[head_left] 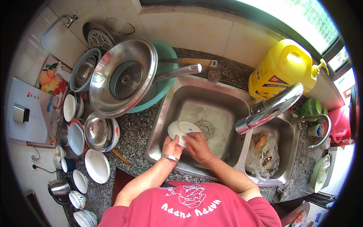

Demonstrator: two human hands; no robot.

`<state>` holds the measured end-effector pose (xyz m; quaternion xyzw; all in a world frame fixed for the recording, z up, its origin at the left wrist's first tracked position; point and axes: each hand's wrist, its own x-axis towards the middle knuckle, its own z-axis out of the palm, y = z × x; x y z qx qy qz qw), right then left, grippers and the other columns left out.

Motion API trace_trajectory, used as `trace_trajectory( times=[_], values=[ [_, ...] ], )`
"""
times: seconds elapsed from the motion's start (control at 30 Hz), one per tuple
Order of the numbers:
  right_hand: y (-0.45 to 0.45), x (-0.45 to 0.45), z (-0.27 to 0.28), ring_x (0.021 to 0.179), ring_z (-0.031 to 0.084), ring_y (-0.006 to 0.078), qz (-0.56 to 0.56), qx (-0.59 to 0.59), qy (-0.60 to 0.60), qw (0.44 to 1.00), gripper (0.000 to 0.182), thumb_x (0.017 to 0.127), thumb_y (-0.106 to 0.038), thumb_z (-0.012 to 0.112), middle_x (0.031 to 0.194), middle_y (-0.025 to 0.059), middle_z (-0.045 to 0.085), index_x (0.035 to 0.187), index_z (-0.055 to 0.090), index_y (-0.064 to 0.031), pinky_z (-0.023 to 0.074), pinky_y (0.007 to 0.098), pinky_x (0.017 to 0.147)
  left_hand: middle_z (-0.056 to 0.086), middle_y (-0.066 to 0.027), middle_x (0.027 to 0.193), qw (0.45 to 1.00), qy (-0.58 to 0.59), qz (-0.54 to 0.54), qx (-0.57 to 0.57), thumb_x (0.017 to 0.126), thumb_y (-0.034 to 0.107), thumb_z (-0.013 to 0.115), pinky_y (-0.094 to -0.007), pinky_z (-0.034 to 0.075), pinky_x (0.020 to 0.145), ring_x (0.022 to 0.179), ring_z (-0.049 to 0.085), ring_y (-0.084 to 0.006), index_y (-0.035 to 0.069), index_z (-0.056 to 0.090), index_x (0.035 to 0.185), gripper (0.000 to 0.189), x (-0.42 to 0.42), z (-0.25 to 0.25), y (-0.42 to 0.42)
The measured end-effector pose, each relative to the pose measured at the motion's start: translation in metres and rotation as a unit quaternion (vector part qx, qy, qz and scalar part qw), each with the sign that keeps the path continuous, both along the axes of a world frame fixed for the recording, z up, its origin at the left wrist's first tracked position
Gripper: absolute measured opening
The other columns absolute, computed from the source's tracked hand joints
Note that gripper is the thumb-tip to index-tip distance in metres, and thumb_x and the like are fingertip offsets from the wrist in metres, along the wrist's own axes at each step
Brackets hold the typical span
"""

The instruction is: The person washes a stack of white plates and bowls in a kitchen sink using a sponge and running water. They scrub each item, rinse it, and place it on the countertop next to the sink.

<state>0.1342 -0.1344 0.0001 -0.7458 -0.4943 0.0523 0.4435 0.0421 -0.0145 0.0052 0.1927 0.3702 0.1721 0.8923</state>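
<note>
Above the left basin of a stainless steel double sink (158,124), both hands meet at two small white dishes that overlap. My left hand (171,147), with a metal bangle at its wrist, grips the left white dish (173,129), thumb on top. The fingers of my right hand (197,144) are on the right white dish (188,126), which bears a small blue mark; the fingertips are partly hidden behind the hand. Shallow water (208,109) covers the basin floor. To the right, the chrome faucet (272,109) reaches over the divider.
A plastic bag of food scraps (262,156) sits in the small basin. Behind the sink lies a wooden-handled knife (195,61); a yellow detergent jug (280,71) stands beyond the faucet. A large steel pan (102,85) leans in a teal basin (167,82). Several bowls and a white plate (97,166) stand left.
</note>
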Motion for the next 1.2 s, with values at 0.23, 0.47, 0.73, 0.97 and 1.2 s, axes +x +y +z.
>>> trace_trajectory(
  times=[0.23, 0.47, 0.73, 0.97, 1.2],
  values=[
    [-0.036, 0.066, -0.06, 0.102, 0.049, 0.034, -0.205, -0.295, 0.025, 0.933, 0.031, 0.075, -0.016, 0.062, 0.106, 0.017, 0.054, 0.104, 0.059, -0.0052, 0.0392, 0.0446, 0.087, 0.05, -0.012, 0.119, 1.0, -0.004, 0.002, -0.002, 0.089, 0.004, 0.051, -0.042, 0.041, 0.098, 0.111, 0.051, -0.0257, 0.005, 0.043, 0.114, 0.026, -0.008, 0.014, 0.005],
    [-0.052, 0.074, -0.13, 0.09, 0.058, 0.0243, -0.296, -0.035, 0.601, 0.741, 0.027, 0.087, -0.024, 0.057, 0.094, 0.0081, 0.063, 0.104, 0.059, -0.0034, 0.0452, 0.0376, 0.084, 0.051, -0.0109, 0.114, 0.998, 0.049, -0.007, 0.036, 0.087, -0.001, 0.051, -0.0436, 0.045, 0.094, 0.108, 0.052, -0.0256, 0.005, 0.042, 0.111, 0.026, -0.001, 0.01, -0.007],
    [0.011, 0.005, -0.002, 0.091, 0.054, 0.0274, 0.05, 0.031, 0.113, 0.992, 0.025, 0.086, -0.02, 0.054, 0.097, 0.0099, 0.059, 0.105, 0.06, -0.004, 0.0422, 0.0374, 0.084, 0.051, -0.011, 0.115, 0.997, 0.02, -0.066, 0.027, 0.086, -0.003, 0.052, -0.0424, 0.046, 0.093, 0.107, 0.053, -0.0248, 0.006, 0.042, 0.11, 0.028, 0.001, 0.012, -0.005],
    [0.018, 0.01, -0.026, 0.108, 0.045, 0.0369, -0.087, -0.004, 0.128, 0.988, 0.045, 0.083, -0.03, 0.055, 0.113, 0.0215, 0.051, 0.116, 0.052, 0.0003, 0.0345, 0.0437, 0.094, 0.054, -0.0094, 0.111, 0.992, -0.002, -0.123, 0.037, 0.084, -0.004, 0.052, -0.0395, 0.048, 0.089, 0.103, 0.055, -0.0214, 0.006, 0.044, 0.11, 0.029, -0.003, 0.021, -0.009],
    [-0.002, 0.015, 0.019, 0.099, 0.056, 0.0347, -0.162, -0.171, 0.437, 0.868, 0.084, 0.077, -0.044, 0.064, 0.118, 0.0259, 0.05, 0.134, 0.028, 0.0049, 0.0489, 0.0411, 0.079, 0.064, -0.007, 0.09, 0.802, 0.107, -0.355, 0.468, 0.081, -0.001, 0.056, -0.0294, 0.048, 0.074, 0.085, 0.061, -0.0158, 0.004, 0.056, 0.101, 0.02, 0.003, 0.023, -0.02]
  ],
)
